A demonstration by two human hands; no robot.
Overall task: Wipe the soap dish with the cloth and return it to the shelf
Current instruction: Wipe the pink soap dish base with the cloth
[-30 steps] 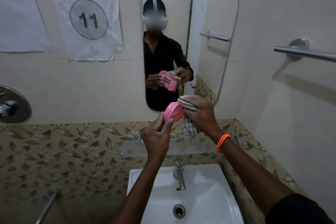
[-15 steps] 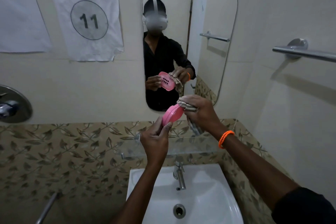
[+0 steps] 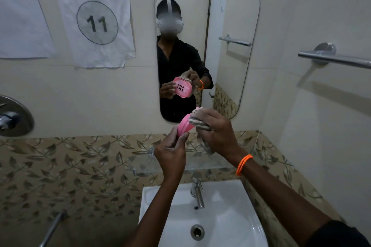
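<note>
The left hand (image 3: 170, 152) is pinching one pink dish (image 3: 185, 125) just above it; the right hand (image 3: 216, 132) is gripping one cloth (image 3: 198, 122), pressing it against the dish above one shelf (image 3: 144, 164).

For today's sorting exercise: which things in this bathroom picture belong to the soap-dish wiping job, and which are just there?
Part of the job:
pink plastic soap dish, held by left hand
striped grey cloth, gripped in right hand
clear glass shelf

Just there:
white ceramic basin
chrome tap
wall mirror
steel towel rail
paper workstation sign
</note>
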